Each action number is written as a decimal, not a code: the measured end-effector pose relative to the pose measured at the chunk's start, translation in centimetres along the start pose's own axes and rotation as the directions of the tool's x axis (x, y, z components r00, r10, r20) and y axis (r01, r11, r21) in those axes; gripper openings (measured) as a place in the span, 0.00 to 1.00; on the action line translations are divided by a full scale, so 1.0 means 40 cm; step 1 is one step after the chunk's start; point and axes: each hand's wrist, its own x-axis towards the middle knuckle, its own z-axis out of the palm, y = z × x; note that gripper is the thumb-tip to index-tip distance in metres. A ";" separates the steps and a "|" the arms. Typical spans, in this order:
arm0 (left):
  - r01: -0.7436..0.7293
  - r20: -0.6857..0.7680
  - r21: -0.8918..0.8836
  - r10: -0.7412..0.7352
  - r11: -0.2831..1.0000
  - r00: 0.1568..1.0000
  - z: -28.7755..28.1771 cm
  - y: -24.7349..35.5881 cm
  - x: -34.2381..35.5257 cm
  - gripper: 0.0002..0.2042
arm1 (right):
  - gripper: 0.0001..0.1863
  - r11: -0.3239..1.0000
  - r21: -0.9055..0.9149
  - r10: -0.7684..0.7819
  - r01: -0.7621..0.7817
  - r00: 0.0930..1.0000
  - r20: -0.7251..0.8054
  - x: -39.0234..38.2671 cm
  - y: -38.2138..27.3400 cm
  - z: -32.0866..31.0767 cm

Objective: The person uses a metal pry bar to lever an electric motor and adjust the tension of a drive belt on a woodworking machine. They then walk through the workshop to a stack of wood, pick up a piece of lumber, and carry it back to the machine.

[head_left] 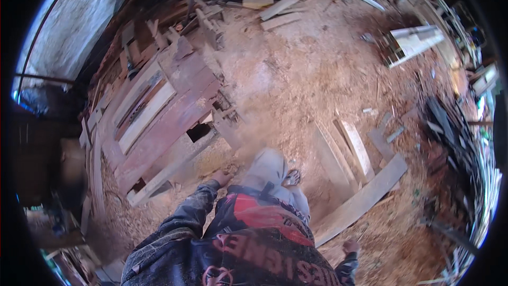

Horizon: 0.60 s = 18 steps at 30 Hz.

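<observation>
My left hand (221, 176) hangs beside my pale-trousered left leg (262, 169), fingers loosely bent and apart, with nothing visible in it. My right hand (350, 245) is low on the right, near the end of a long pale plank (365, 201), its fingers also loosely bent and apparently empty. A sandalled foot (291, 177) shows below me on the sawdust-covered ground (270, 74). More boards (354, 143) lie ahead to the right of my foot.
A reddish wooden panel with boards (169, 127) lies at left. Offcuts (286, 0) are heaped at the back. A pale box-like piece (413, 45) lies back right. Dark slats (444, 132) are piled at right; a stained sheet wall (63, 32) rises at upper left.
</observation>
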 end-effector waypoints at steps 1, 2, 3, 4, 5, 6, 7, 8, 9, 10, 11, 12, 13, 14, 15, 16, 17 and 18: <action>0.008 -0.017 -0.035 -0.008 0.999 1.000 0.000 0.059 -0.002 0.25 | 0.15 0.978 0.204 0.062 -0.043 0.994 -0.092 0.066 -0.123 -0.090; -0.029 -0.044 -0.066 0.026 0.997 0.999 0.009 0.114 -0.002 0.23 | 0.14 0.955 0.297 0.065 -0.017 0.986 -0.151 0.131 -0.246 -0.165; -0.066 -0.079 -0.094 0.059 0.993 0.995 0.017 0.154 0.007 0.22 | 0.14 0.940 0.341 0.041 0.027 0.981 -0.188 0.197 -0.375 -0.212; -0.112 -0.153 -0.167 0.086 0.980 0.984 0.017 0.147 0.036 0.22 | 0.14 0.931 0.358 -0.011 0.077 0.983 -0.182 0.259 -0.514 -0.205; -0.123 -0.170 -0.200 0.089 0.972 0.981 0.021 0.178 0.069 0.22 | 0.14 0.926 0.356 -0.062 0.125 0.981 -0.185 0.306 -0.632 -0.210; -0.079 -0.148 -0.162 0.055 0.984 0.987 0.009 0.180 0.086 0.22 | 0.12 0.955 0.264 -0.111 0.139 0.987 -0.117 0.310 -0.791 -0.142; -0.082 -0.122 -0.131 0.066 0.988 0.990 0.000 0.226 0.140 0.22 | 0.13 0.958 0.201 -0.203 0.205 0.979 -0.031 0.342 -0.905 -0.115; -0.016 -0.091 -0.203 -0.002 0.979 0.996 -0.011 0.218 0.190 0.22 | 0.14 0.949 0.148 -0.292 0.277 0.952 0.088 0.379 -1.040 -0.042; 0.058 -0.058 -0.271 -0.077 0.961 0.995 -0.038 0.204 0.236 0.23 | 0.14 0.949 0.074 -0.312 0.305 0.943 0.114 0.394 -1.151 0.067; 0.067 -0.036 -0.352 -0.085 0.934 0.996 -0.070 0.270 0.302 0.22 | 0.16 0.904 0.009 -0.423 0.427 0.894 0.150 0.418 -1.240 0.123; 0.075 -0.008 -0.423 -0.087 0.903 0.996 -0.115 0.341 0.358 0.22 | 0.16 0.599 -0.301 -0.654 0.742 0.670 0.351 0.454 -1.323 0.148; 0.121 -0.016 -0.459 -0.145 0.880 0.989 -0.152 0.301 0.344 0.22 | 0.15 0.762 -0.273 -0.460 0.587 0.788 0.410 0.341 -1.446 0.290; 0.061 -0.074 -0.392 -0.098 0.918 0.992 -0.216 0.351 0.391 0.22 | 0.12 0.777 -0.261 -0.437 0.572 0.790 0.430 0.348 -1.519 0.338; 0.020 -0.127 -0.314 -0.063 0.949 0.990 -0.274 0.386 0.429 0.22 | 0.10 0.629 -0.436 -0.490 0.643 0.764 0.420 0.364 -1.592 0.382; 0.066 -0.119 -0.342 -0.113 0.937 0.986 -0.304 0.363 0.427 0.22 | 0.09 0.645 -0.424 -0.414 0.636 0.757 0.505 0.278 -1.688 0.456; -0.027 -0.229 -0.379 -0.065 0.925 0.971 -0.379 0.388 0.465 0.22 | 0.09 0.625 -0.431 -0.417 0.650 0.746 0.519 0.295 -1.754 0.484; -0.125 -0.346 -0.395 -0.022 0.910 0.938 -0.465 0.404 0.498 0.22 | 0.09 0.607 -0.430 -0.425 0.668 0.731 0.534 0.341 -1.818 0.525; -0.111 -0.347 -0.400 -0.038 0.910 0.937 -0.539 0.417 0.515 0.22 | 0.09 0.604 -0.429 -0.418 0.672 0.725 0.547 0.368 -1.890 0.549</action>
